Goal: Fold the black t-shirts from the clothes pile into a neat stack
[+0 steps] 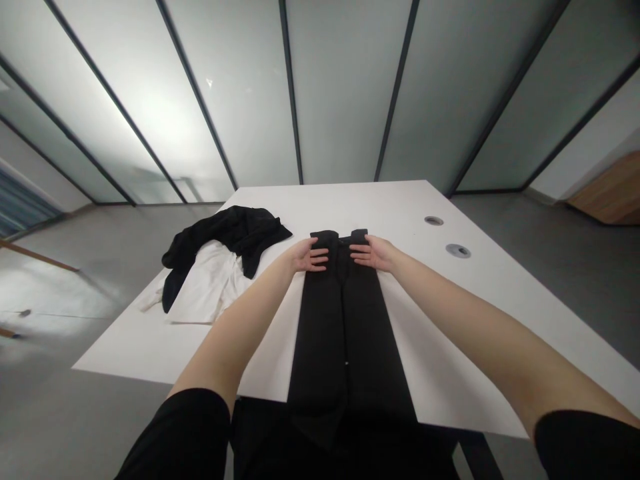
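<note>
A pair of black trousers [345, 333] lies flat and lengthwise on a white tabletop [440, 373], the two legs side by side with a crease running down the middle and a small pale speck on the cloth near the centre. The end nearest the person runs past the table's near edge and drops into shadow, where it is too dark to follow. The far end stops short of the middle of the table and shows two narrow dark tabs of cloth.

The left hand [310, 256] rests on the far end of the left-hand leg, and the right hand [373, 253] on the far end of the other leg, the two just apart with the fingers pointing inward. On both hands the fingers are spread open and lie nearly flat on the fabric, pinching nothing.

To the left, well apart from the trousers, a crumpled black garment [225, 233] lies partly over a rumpled white garment [207, 287]. To the right, two round metal grommets [457, 251] are set into the tabletop, and nothing shows inside them. Short black sleeves [585, 447] cover the upper arms. Beyond the table stand frosted glass panels [345, 87] in dark frames.
</note>
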Demonstrator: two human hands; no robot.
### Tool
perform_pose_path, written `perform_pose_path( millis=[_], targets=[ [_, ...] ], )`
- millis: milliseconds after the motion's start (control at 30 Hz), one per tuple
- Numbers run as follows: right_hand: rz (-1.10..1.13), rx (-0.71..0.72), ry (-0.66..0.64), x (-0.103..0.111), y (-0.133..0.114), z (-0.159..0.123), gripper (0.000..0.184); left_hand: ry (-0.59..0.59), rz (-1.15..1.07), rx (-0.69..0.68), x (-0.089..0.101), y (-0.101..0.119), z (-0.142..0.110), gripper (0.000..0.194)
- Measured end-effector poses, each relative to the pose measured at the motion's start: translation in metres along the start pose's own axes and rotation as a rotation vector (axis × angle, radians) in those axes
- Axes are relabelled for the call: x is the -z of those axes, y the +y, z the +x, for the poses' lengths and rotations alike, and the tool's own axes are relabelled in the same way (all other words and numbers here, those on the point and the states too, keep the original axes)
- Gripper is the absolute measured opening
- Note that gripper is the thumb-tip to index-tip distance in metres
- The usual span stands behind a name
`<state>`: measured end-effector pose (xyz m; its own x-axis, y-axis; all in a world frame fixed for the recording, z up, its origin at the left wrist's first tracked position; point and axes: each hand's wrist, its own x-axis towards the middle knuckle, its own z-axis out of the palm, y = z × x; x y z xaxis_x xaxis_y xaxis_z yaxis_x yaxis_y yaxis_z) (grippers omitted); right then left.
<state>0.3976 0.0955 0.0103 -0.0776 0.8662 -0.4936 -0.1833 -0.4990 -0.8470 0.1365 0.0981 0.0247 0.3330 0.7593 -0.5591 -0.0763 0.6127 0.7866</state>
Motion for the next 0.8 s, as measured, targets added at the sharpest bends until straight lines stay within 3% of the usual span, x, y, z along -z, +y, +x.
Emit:
perform_pose_path(
  millis=[133, 267, 367, 433, 500, 567, 700, 800],
  targets=[
    [-0.087, 0.234, 0.069, -0.015, -0.021, 0.011, 0.048, 0.125, 0.022, -0.201, -0.013, 0.020, 0.011, 0.039],
    [-0.089, 0.570, 0.092, -0.025, -0.053, 0.017, 0.056, 0.185, -0.087, -0.510, -0.019, 0.053, 0.014, 0.043],
    [-0.064, 0.815, 0.093, -0.026, -0.076, 0.009, 0.061, 0.176, -0.163, -0.697, -0.018, 0.077, 0.002, 0.050],
    [-0.042, 0.896, 0.101, -0.024, -0.085, -0.004, 0.057, 0.187, -0.184, -0.753, -0.015, 0.085, -0.013, 0.052],
    [-0.020, 0.873, 0.098, -0.021, -0.082, -0.022, 0.048, 0.227, -0.168, -0.732, -0.010, 0.081, -0.029, 0.050],
    [0.009, 0.738, 0.070, -0.016, -0.067, -0.042, 0.038, 0.256, -0.112, -0.645, -0.004, 0.063, -0.044, 0.046],
    [0.052, 0.268, -0.041, -0.008, -0.007, -0.074, 0.021, 0.203, -0.008, -0.455, 0.010, 0.000, -0.062, 0.037],
    [0.040, 0.081, -0.036, -0.003, 0.040, -0.083, 0.011, 0.215, 0.006, -0.350, 0.014, -0.045, -0.065, 0.037]
  ],
)
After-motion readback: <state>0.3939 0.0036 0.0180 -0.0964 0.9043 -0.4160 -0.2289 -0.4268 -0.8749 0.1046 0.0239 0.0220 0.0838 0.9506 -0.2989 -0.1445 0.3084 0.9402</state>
